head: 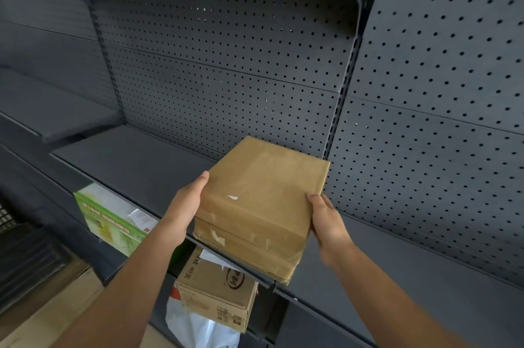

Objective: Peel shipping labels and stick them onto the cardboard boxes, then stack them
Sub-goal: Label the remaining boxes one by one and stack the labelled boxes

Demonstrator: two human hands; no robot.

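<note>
Two brown boxes (255, 205) sit stacked, one on the other, on the near edge of a dark shelf (136, 160). The left hand (187, 205) presses flat against the stack's left side; the right hand (326, 220) grips its right near corner, fingers curled. Below the shelf stand one green box (110, 220), one printed carton (212, 291) and one white bag (195, 327).
</note>
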